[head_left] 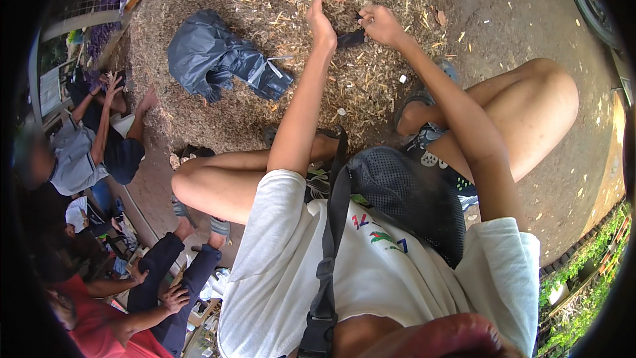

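Observation:
Both my arms reach forward over a heap of dry brown mulch (265, 0). My left hand (320, 21) is raised over the heap with fingers pinched together around a bit of the material. My right hand (379, 24) grips the upper edge of a small black bag (350, 39) that hangs between the two hands. I am squatting, with both knees bent to the sides, and a black mesh pouch (407, 192) hangs on a strap across my chest.
A crumpled dark grey plastic bag (215, 56) lies on the heap to the left. Other people sit at the left edge, one working with both hands (112, 83) at the heap. Bare dirt ground (517, 20) lies to the right, plants (583, 272) at the lower right.

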`<state>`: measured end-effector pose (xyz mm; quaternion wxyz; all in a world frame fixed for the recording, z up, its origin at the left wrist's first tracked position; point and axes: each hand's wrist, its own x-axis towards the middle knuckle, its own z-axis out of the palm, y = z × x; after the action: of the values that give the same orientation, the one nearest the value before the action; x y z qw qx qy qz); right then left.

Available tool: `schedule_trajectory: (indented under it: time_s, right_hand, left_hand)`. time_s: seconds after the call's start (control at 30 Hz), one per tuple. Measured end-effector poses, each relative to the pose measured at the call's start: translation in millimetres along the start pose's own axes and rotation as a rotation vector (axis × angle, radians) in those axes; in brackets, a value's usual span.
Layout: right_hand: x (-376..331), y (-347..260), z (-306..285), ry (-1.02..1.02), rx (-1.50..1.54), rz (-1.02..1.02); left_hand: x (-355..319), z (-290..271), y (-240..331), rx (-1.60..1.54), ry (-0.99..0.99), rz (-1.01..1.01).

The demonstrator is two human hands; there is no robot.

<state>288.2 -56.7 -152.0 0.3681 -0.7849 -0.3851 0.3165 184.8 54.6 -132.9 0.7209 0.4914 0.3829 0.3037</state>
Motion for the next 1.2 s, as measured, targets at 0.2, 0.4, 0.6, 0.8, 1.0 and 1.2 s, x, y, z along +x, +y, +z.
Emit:
schedule_trajectory:
  time_s: [0.2,0.4,0.6,0.8,1.0,1.2]
  right_hand:
    - [-1,-1,-2,0.02,-0.019,0.03]
    - [-5,-1,-6,0.005,-0.081,0.029]
    - [-7,-9,-8,0.038,-0.087,0.094]
    - [-11,1,-11,0.323,-0.005,-0.112]
    - [-10,15,-17,0.243,-0.004,0.047]
    - [-8,13,-10,0.214,-0.012,0.047]
  left_hand:
    - [-16,0,17,0.272,-0.127,0.25]
    - [-27,-23,15,0.618,-0.023,0.493]
    - [-26,-42,4,1.187,-0.038,0.272]
    - [-40,-38,-9,1.009,0.057,0.226]
    - [-47,-35,-18,1.03,0.004,0.184]
    - [-58,-20,-14,1.164,0.011,0.621]
